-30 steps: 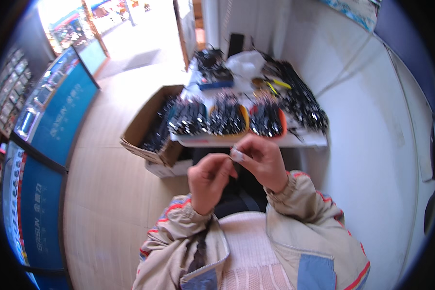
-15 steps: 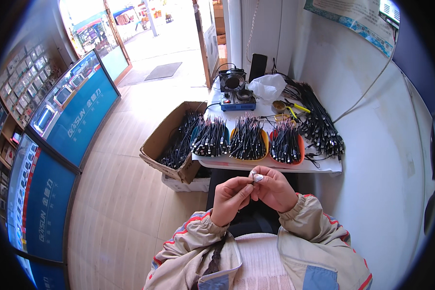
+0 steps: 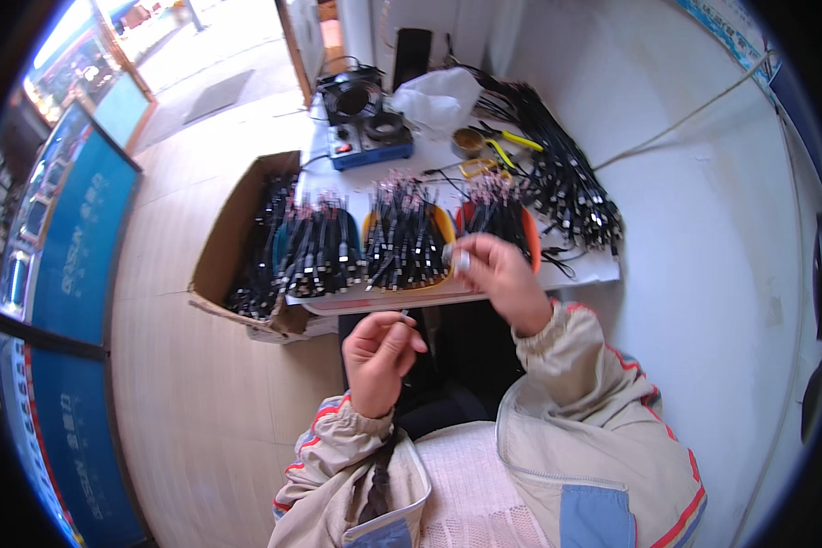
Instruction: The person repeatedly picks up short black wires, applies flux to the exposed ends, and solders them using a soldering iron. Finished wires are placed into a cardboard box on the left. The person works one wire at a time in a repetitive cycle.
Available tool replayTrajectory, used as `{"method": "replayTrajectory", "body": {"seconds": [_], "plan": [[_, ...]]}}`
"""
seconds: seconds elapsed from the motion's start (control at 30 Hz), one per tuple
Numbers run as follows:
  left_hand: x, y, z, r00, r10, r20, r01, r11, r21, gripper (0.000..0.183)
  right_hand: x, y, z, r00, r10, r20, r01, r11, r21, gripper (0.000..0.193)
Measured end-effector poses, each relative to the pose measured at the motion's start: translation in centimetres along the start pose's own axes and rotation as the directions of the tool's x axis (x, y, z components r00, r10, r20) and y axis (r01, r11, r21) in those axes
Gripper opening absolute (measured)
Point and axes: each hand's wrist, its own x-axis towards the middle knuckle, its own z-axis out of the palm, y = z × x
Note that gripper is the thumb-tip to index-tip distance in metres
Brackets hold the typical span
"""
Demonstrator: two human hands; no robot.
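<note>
My left hand (image 3: 381, 361) is held low over my lap, its thumb and fingers pinched together. A tiny pale bit shows at the fingertips, too small to name. Farther up and to the right, my right hand (image 3: 502, 279) is closed, with a small crumpled white piece (image 3: 461, 261) at its thumb and fingertips. Whether that piece is held or wrapped on a finger I cannot tell. Just beyond this hand stand an orange tub (image 3: 534, 239) and a yellow tub (image 3: 445, 225), packed with short black cables with metal plugs. A teal tub (image 3: 354, 239) of similar cables is left of them.
A cardboard box (image 3: 212, 247) of black cables sits left of the white table (image 3: 603, 266). On the table are a blue-based device (image 3: 367, 151), a plastic bag (image 3: 438, 99), a round tin (image 3: 468, 142), yellow-handled pliers (image 3: 521, 141) and a cable heap (image 3: 566, 173). A wall borders the right.
My hands were together and have parted. The right moved up toward the tubs with the white piece; the left moved down and left. The whole view has shifted.
</note>
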Motion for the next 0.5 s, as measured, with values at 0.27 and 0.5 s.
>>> {"method": "replayTrajectory", "body": {"seconds": [0.27,0.5], "plan": [[2.0,0.0,-0.5,0.994,0.085,-0.071,-0.085,0.996,0.000,0.010,8.8,-0.4,-1.7,0.996,-0.074,0.047,0.085,0.688,-0.721,0.033],[1.8,0.2,-0.9,0.997,0.063,-0.047,-0.062,0.998,0.026,0.010,11.7,1.5,-0.6,0.999,-0.027,-0.036,-0.015,0.570,-0.822,0.035]]}}
